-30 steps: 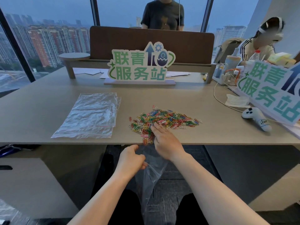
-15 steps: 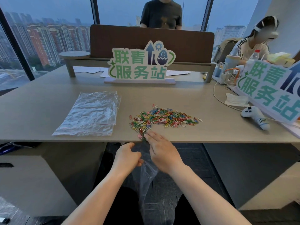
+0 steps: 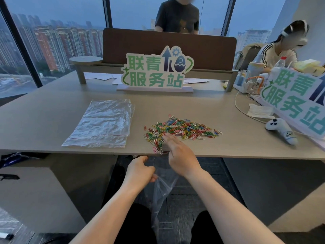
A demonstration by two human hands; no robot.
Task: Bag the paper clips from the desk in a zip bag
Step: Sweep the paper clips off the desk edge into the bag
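Note:
A heap of coloured paper clips (image 3: 182,129) lies on the grey desk (image 3: 52,120), with a few strays near the front edge. Just below that edge my left hand (image 3: 140,170) pinches the rim of a clear zip bag (image 3: 162,191), which hangs down towards my lap. My right hand (image 3: 179,154) reaches over the desk edge, fingers straight and resting on the near side of the heap. Whether any clips are inside the bag cannot be made out.
A stack of spare zip bags (image 3: 103,124) lies left of the clips. A green sign (image 3: 156,71) stands behind, another sign (image 3: 299,101) and a white controller (image 3: 281,129) are at the right. One person stands behind the divider and another sits at the far right.
My right hand drew back to the desk edge over the bag, then reached forward again onto the clip heap. My left hand kept hold of the bag below the edge.

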